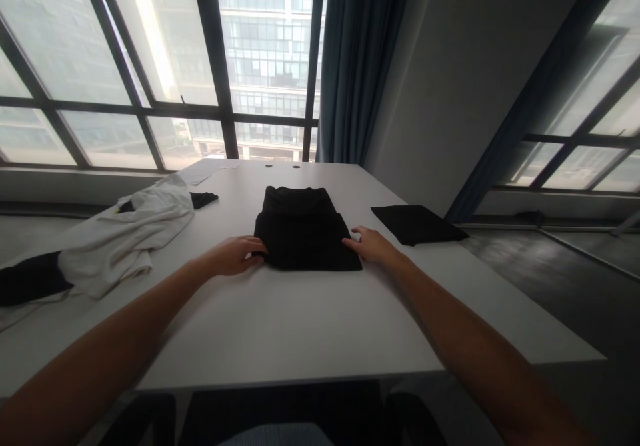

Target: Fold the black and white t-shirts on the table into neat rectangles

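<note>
A black folded garment lies on the white table in front of me, its far part narrower and slightly ruffled at the top. Whether it is a shirt or trousers I cannot tell. At its near left corner, my left hand is closed on the edge, thumb and fingers pinching the cloth. On the opposite side my right hand pinches the right edge, index finger partly raised. The cloth between both hands rests flat on the table.
The white table has its near edge below my forearms. On the left lies a crumpled white garment with black parts, overhanging the table's left side. A flat black folded cloth sits at the right edge. Windows and a dark curtain stand behind.
</note>
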`<state>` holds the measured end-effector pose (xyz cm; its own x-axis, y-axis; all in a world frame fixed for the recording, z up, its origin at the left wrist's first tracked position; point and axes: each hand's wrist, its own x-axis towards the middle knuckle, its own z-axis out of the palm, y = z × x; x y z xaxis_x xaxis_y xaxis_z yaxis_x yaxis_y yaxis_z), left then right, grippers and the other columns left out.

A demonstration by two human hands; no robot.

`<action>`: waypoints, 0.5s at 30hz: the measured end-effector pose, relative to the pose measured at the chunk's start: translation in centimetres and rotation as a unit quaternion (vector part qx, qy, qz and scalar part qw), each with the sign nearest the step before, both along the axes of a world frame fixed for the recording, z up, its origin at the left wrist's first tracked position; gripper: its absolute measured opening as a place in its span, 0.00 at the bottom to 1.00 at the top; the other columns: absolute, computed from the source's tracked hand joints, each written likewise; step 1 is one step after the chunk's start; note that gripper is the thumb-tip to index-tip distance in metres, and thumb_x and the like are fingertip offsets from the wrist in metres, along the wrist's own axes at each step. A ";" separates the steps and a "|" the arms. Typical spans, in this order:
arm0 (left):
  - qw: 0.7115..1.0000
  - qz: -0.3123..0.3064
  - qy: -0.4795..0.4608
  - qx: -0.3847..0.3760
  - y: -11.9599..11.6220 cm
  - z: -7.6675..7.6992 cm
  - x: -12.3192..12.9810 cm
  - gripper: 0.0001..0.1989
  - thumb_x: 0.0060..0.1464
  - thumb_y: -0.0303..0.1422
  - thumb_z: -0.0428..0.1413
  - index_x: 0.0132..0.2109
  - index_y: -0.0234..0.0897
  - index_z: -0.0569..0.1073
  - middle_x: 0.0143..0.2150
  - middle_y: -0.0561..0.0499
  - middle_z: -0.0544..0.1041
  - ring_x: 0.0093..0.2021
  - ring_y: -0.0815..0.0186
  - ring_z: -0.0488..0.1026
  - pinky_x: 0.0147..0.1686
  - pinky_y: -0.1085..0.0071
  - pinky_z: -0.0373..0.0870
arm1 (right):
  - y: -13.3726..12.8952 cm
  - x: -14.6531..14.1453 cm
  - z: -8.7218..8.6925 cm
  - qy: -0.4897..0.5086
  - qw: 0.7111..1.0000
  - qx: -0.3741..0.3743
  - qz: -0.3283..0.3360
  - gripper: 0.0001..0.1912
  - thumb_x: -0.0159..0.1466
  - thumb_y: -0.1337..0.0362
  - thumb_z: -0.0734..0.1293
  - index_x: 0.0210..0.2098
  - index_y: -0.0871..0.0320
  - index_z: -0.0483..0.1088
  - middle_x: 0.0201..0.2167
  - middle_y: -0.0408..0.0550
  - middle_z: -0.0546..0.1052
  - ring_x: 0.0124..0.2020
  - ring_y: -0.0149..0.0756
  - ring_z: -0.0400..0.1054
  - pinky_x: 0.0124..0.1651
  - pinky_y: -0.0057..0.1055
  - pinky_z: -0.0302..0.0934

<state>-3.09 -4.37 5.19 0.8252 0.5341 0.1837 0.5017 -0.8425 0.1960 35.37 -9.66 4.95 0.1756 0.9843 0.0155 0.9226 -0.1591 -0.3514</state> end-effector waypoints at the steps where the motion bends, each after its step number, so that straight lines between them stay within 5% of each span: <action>1: 1.000 0.002 0.001 0.008 -0.1 0.0 0.2 0.17 0.65 0.40 0.49 0.50 0.42 0.80 0.50 0.46 0.82 0.47 0.57 0.79 0.50 0.62 0.74 | -0.1 -0.1 0.0 0.027 0.999 -0.019 0.009 0.33 0.66 0.49 0.70 0.64 0.63 0.67 0.38 0.55 0.82 0.43 0.47 0.77 0.45 0.36 0.67; 10: 0.998 0.000 -0.060 0.032 -0.4 0.1 0.7 0.16 0.66 0.39 0.48 0.46 0.40 0.79 0.43 0.45 0.82 0.42 0.58 0.79 0.45 0.66 0.72 | -0.7 -0.2 1.4 0.170 0.982 -0.068 0.053 0.34 0.64 0.68 0.72 0.67 0.64 0.61 0.28 0.44 0.77 0.26 0.30 0.69 0.31 0.27 0.65; 15: 0.992 -0.058 -0.051 -0.101 -2.5 1.8 1.2 0.16 0.64 0.42 0.53 0.42 0.38 0.80 0.35 0.49 0.82 0.31 0.65 0.75 0.34 0.71 0.70 | -2.1 1.5 3.7 0.160 0.963 -0.192 0.096 0.47 0.59 0.64 0.77 0.71 0.63 0.55 0.26 0.39 0.74 0.22 0.29 0.67 0.26 0.25 0.63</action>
